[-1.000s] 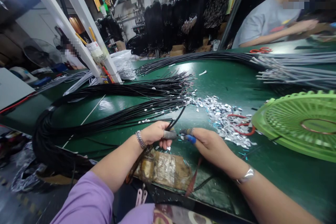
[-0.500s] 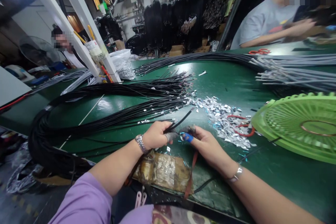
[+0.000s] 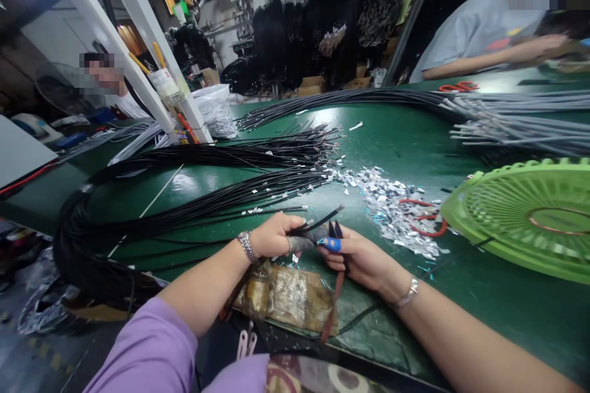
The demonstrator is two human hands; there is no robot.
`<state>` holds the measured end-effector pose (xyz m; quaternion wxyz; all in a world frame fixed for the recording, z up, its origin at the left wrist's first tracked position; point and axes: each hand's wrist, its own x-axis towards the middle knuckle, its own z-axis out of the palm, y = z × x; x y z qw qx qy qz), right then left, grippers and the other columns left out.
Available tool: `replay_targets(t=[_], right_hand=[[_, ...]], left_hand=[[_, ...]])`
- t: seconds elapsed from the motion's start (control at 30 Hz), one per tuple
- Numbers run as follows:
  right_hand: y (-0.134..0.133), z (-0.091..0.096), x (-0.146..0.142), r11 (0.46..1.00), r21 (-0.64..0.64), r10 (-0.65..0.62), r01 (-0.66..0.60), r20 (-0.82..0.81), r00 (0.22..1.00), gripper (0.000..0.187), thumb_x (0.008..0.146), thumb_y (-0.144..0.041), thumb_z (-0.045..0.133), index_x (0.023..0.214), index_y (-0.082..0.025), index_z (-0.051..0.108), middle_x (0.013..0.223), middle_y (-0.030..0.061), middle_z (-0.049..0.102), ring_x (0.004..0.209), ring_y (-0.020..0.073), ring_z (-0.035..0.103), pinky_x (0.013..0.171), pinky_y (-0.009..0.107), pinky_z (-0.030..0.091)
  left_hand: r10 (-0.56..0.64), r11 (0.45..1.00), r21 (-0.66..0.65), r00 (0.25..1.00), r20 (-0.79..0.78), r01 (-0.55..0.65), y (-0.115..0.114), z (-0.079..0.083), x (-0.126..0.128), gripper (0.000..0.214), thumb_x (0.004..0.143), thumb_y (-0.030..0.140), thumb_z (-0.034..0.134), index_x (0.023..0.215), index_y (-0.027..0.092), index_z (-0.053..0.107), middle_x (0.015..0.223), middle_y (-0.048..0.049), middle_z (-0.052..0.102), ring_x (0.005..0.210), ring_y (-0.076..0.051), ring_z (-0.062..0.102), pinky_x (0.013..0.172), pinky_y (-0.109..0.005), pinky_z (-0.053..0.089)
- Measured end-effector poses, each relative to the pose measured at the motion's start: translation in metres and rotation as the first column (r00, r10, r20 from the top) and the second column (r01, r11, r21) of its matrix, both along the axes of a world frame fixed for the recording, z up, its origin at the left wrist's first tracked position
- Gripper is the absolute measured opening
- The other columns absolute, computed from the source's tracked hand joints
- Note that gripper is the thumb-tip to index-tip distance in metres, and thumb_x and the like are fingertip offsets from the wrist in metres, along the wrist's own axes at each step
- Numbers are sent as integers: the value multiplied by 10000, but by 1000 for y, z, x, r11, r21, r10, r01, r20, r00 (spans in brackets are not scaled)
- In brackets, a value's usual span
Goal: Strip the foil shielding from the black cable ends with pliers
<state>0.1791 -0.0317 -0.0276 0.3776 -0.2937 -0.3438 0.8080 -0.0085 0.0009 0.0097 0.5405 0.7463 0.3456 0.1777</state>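
Note:
Black cables (image 3: 326,218) are gripped in my left hand (image 3: 279,237), their ends pointing right and up. A grey wrap covers one finger of this hand. My right hand (image 3: 362,255), with blue tape round the thumb, is closed against a cable end just beside the left fingers. A bit of light blue wire shows at that meeting point. Two dark pointed pieces (image 3: 335,230) stick up by the right fingers; I cannot make out what they are. Below the hands lies a tape-covered block (image 3: 292,298), with a reddish strip (image 3: 338,298) hanging by its right end.
Bundles of black cable (image 3: 221,196) curve across the green table (image 3: 391,129) on the left. White scraps (image 3: 391,209) and red-handled tool loops (image 3: 433,230) lie beside a green slatted basket (image 3: 530,221). Grey cables (image 3: 507,126) lie far right, near a person in grey (image 3: 474,31).
My right hand has turned and come in closer against the left fingers. The dark pointed pieces now stand up beside it. The left hand has barely moved, still holding the cables.

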Motion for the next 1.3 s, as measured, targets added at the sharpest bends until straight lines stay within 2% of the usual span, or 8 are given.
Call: replay_targets(t=[0.27, 0.53, 0.63, 0.83, 1.03, 1.1, 1.17, 1.3], right_hand=[[-1, -1, -2, 999, -12, 44, -44, -27, 999, 400, 572, -362, 835, 732, -190, 512, 556, -53, 487, 420, 32, 215, 404, 198, 90], [-2, 3, 0, 987, 139, -105, 75, 219, 970, 372, 593, -405, 802, 695, -174, 528, 543, -45, 489, 434, 46, 261, 398, 200, 147], [-2, 5, -1, 984, 155, -132, 93, 260, 957, 371, 577, -399, 806, 688, -170, 535, 538, -44, 502, 433, 46, 276, 401, 201, 160], [-1, 5, -1, 992, 89, -99, 85, 159, 982, 371, 634, -469, 754, 692, -171, 541, 583, -13, 540, 435, 49, 262, 398, 201, 156], [-1, 3, -2, 996, 69, -58, 48, 158, 986, 377, 633, -461, 761, 696, -177, 523, 575, -33, 503, 431, 42, 232, 391, 195, 138], [-2, 2, -4, 989, 123, -104, 79, 217, 971, 349, 660, -449, 733, 713, -182, 515, 596, -34, 507, 432, 45, 248, 392, 194, 164], [-4, 0, -5, 960, 251, -200, 121, 318, 927, 272, 717, -416, 665, 735, -193, 511, 595, -44, 499, 437, 60, 279, 399, 200, 205], [-2, -3, -4, 791, 602, -470, 111, 482, 740, 130, 754, -324, 549, 697, -218, 498, 606, -30, 521, 560, 137, 444, 509, 263, 369]], left_hand=[[-74, 985, 155, 997, -25, 77, 3, -3, -3, 467, 757, 594, 577, 670, 135, 560, 570, -9, 534, 531, -100, 451, 536, -206, 377], [2, 899, 425, 970, -244, 105, -3, 0, 2, 232, 812, 313, 545, 642, 158, 521, 585, 9, 495, 556, -101, 398, 560, -207, 320], [10, 878, 464, 965, -261, 116, -5, 0, 2, 199, 806, 283, 540, 648, 165, 514, 582, 7, 500, 546, -105, 407, 549, -211, 309], [37, 856, 506, 962, -269, 108, -6, 2, 1, 226, 826, 294, 519, 638, 169, 507, 588, -3, 519, 551, -107, 413, 543, -219, 304], [51, 840, 533, 963, -264, 102, -5, 0, 1, 244, 829, 314, 520, 633, 173, 489, 581, 5, 500, 544, -106, 401, 540, -223, 290], [77, 847, 527, 967, -243, 65, -4, -2, 2, 249, 834, 326, 528, 642, 171, 493, 598, 3, 502, 558, -108, 407, 547, -220, 294], [108, 856, 517, 966, -236, 31, -5, -3, 3, 220, 823, 309, 550, 660, 167, 507, 615, 2, 508, 571, -111, 415, 551, -217, 294], [180, 853, 522, 944, -275, -11, -7, -5, 9, 151, 806, 245, 561, 683, 164, 524, 609, 5, 497, 562, -114, 409, 543, -227, 268]])
